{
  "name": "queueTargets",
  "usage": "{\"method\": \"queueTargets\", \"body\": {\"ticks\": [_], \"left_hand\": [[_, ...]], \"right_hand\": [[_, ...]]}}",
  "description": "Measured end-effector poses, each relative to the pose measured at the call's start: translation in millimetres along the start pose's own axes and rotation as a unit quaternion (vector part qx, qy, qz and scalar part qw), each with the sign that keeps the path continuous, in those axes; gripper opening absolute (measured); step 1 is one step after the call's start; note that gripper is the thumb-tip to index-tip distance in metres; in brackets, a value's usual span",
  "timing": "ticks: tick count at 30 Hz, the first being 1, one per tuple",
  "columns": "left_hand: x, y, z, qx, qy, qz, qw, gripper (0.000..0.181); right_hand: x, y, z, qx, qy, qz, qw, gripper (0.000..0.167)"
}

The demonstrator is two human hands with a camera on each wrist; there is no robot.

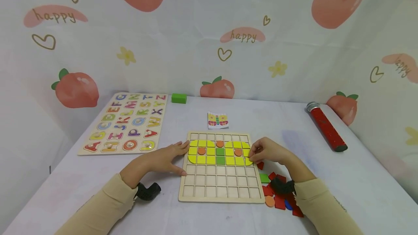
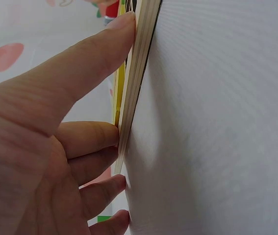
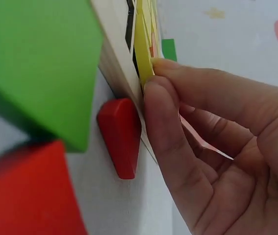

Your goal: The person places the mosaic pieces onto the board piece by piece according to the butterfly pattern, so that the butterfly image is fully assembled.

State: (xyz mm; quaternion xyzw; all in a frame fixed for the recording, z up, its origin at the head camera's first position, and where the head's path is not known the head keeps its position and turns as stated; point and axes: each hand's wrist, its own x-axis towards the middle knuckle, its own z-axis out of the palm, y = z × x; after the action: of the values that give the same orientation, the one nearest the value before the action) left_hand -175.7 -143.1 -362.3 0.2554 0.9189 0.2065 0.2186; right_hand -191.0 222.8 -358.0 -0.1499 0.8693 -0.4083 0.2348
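Note:
A wooden grid board [image 1: 222, 191] lies flat on the table, its upper rows filled with yellow tiles [image 1: 202, 160], green squares [image 1: 220, 156] and orange discs [image 1: 220, 143]. At the board's left edge, my left hand [image 1: 164, 157] rests with fingers spread, thumb and fingertips against the wooden side. My right hand [image 1: 269, 151] is at the right edge; its thumb and index finger pinch a rounded yellow tile [image 3: 142, 44] at the end of the lowest yellow row. Beside that edge, below the fingers, a red piece [image 3: 120, 137] leans near the board.
Loose red pieces [image 1: 279, 202], a green block [image 1: 264, 178] and an orange disc [image 1: 269, 201] lie right of the board. Behind it sits a butterfly picture card [image 1: 217, 120]. An alphabet board [image 1: 125, 131], a green block [image 1: 179, 98] and a red microphone [image 1: 327, 128] stand farther out.

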Motion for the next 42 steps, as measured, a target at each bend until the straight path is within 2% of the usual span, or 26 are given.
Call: {"method": "queueTargets", "body": {"ticks": [19, 27, 33, 42], "left_hand": [[0.0, 0.8, -1.1, 0.001, 0.0, 0.005, 1.0, 0.095], [-0.5, 0.5, -2.1, 0.001, -0.002, 0.008, 1.0, 0.096], [0.9, 0.0, -0.7, 0.001, -0.003, 0.001, 1.0, 0.096], [-0.1, 0.7, -1.4, -0.005, -0.003, 0.002, 1.0, 0.096]], "right_hand": [[-3.6, -4.5, 0.7, -0.008, 0.013, -0.012, 0.9998, 0.014], [-5.9, -3.1, -4.1, -0.019, 0.014, -0.009, 0.9997, 0.018], [-10.0, 3.8, -12.9, -0.038, 0.004, 0.007, 0.9993, 0.018], [-10.2, 13.4, -15.9, -0.059, -0.034, 0.002, 0.9977, 0.024]]}}
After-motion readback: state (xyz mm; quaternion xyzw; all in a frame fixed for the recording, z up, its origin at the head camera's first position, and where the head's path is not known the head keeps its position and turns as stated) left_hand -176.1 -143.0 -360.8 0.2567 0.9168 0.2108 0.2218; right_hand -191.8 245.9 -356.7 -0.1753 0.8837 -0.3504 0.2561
